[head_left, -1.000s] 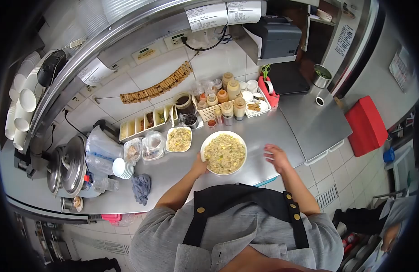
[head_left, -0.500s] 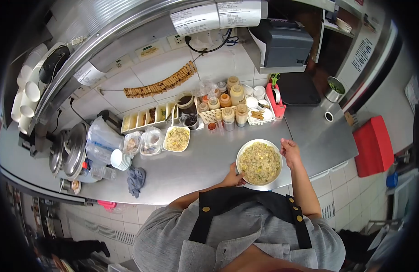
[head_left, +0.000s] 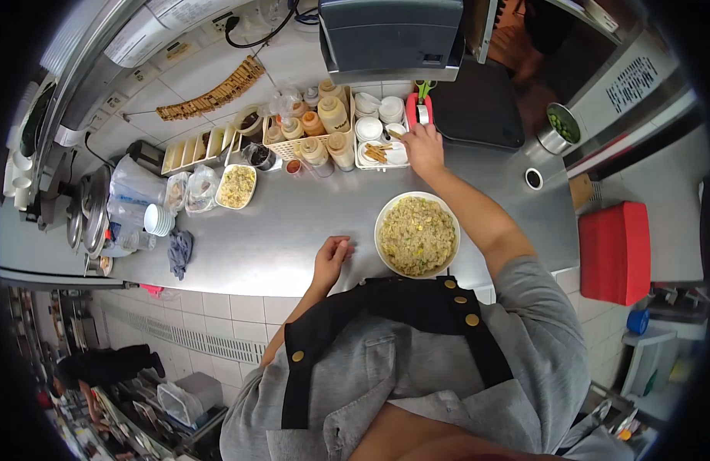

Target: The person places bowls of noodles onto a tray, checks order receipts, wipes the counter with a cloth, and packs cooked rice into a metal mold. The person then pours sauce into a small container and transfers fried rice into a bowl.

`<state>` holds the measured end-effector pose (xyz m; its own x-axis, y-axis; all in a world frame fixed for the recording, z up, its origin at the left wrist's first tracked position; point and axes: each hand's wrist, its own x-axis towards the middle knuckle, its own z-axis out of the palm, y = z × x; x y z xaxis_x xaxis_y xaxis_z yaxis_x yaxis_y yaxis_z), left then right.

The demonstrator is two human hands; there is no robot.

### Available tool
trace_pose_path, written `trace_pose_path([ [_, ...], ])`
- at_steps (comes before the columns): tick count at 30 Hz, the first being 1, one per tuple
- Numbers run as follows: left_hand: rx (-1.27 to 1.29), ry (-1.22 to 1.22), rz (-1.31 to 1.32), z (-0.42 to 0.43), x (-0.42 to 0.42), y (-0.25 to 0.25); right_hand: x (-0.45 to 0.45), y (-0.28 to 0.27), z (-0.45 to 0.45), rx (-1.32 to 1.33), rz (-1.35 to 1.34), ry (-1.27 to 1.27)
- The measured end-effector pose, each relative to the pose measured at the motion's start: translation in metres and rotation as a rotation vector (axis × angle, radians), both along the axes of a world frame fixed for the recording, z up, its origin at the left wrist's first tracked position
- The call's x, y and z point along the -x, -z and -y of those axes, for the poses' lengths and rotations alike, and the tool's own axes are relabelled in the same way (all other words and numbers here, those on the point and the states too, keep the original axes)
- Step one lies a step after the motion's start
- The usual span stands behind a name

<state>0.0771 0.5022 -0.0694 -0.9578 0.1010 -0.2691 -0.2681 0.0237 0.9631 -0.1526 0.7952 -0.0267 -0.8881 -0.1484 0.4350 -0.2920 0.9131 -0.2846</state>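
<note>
A large round bowl of fried rice point(head_left: 418, 234) stands on the steel counter near its front edge. To its left, my left hand point(head_left: 332, 260) hovers low with its fingers curled together and nothing visible in them. My right hand point(head_left: 424, 150) reaches past the bowl to the red tape dispenser point(head_left: 412, 110), at the right side of a white basket point(head_left: 368, 164) with lids and wooden clothespins point(head_left: 378, 152). Its fingers are pressed together; what they hold, if anything, is hidden.
Sauce bottles point(head_left: 333, 115) stand in a beige basket left of the white one. A smaller rice container point(head_left: 236, 187) is farther left. A dark printer point(head_left: 393, 34) overhangs the counter. A metal pot point(head_left: 559, 129) and red bin point(head_left: 614, 253) are right. Another person point(head_left: 109, 370) is lower left.
The bowl was carried right along the counter and let go by my left hand. My right hand has moved away from beside the bowl, up to the tape dispenser. The view has shifted right.
</note>
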Motion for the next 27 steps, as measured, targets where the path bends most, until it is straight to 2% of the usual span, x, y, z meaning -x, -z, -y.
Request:
trace_pose_path([
  [2, 0.018, -0.096, 0.015, -0.002, -0.009, -0.013, 0.035, 0.001, 0.01, -0.282, 0.004, -0.039],
  [3, 0.026, -0.114, 0.009, -0.001, -0.012, -0.013, 0.053, 0.004, 0.013, -0.274, -0.005, -0.056],
  [5, 0.037, -0.153, 0.036, 0.006, -0.016, -0.015, 0.083, 0.011, 0.019, -0.518, -0.122, 0.055],
  [6, 0.043, -0.175, 0.03, 0.01, -0.015, -0.019, 0.092, 0.005, 0.02, -0.524, 0.052, 0.018],
  [7, 0.058, -0.197, 0.027, 0.018, -0.011, -0.023, 0.098, 0.003, 0.019, -0.55, 0.059, 0.009],
  [9, 0.072, -0.231, -0.035, 0.032, 0.002, -0.034, 0.118, 0.008, 0.012, -0.776, 0.054, -0.053],
  [12, 0.111, -0.277, -0.087, 0.055, 0.039, -0.055, 0.133, 0.005, 0.005, -0.717, 0.002, -0.226],
  [13, 0.135, -0.28, -0.117, 0.062, 0.056, -0.06, 0.137, 0.004, 0.005, -0.717, 0.004, -0.227],
  [15, 0.223, -0.258, -0.284, 0.069, 0.099, -0.072, 0.137, 0.003, 0.007, -0.486, 0.066, -0.189],
  [16, 0.219, -0.223, -0.365, 0.073, 0.126, -0.075, 0.133, -0.001, 0.009, -0.484, 0.072, -0.185],
  [17, 0.215, -0.187, -0.455, 0.077, 0.157, -0.077, 0.131, -0.009, 0.013, -0.317, 0.198, -0.1],
  [18, 0.291, -0.167, -0.423, 0.075, 0.187, -0.095, 0.128, -0.016, 0.015, -0.149, 0.318, -0.011],
  [19, 0.363, -0.145, -0.395, 0.069, 0.216, -0.117, 0.124, -0.017, 0.015, -0.151, 0.308, 0.003],
  [21, 0.348, -0.185, -0.592, 0.051, 0.273, -0.14, 0.109, -0.008, 0.009, 0.958, 0.407, 0.009],
  [23, 0.615, -0.039, -0.67, 0.044, 0.331, -0.151, 0.082, -0.016, -0.001, 1.716, 0.725, 0.105],
  [24, 0.612, -0.044, -0.698, 0.041, 0.353, -0.151, 0.061, -0.026, -0.005, 1.899, 0.787, 0.063],
  [25, 0.734, 0.148, -0.797, 0.039, 0.375, -0.148, 0.034, -0.042, -0.011, 2.078, 0.853, 0.012],
  [26, 0.861, 0.337, -0.895, 0.037, 0.397, -0.143, 0.004, -0.05, -0.023, 2.059, 0.95, -0.151],
  [27, 0.739, 0.5, -0.75, 0.039, 0.423, -0.12, -0.028, -0.065, -0.022, 2.168, 0.89, -0.091],
])
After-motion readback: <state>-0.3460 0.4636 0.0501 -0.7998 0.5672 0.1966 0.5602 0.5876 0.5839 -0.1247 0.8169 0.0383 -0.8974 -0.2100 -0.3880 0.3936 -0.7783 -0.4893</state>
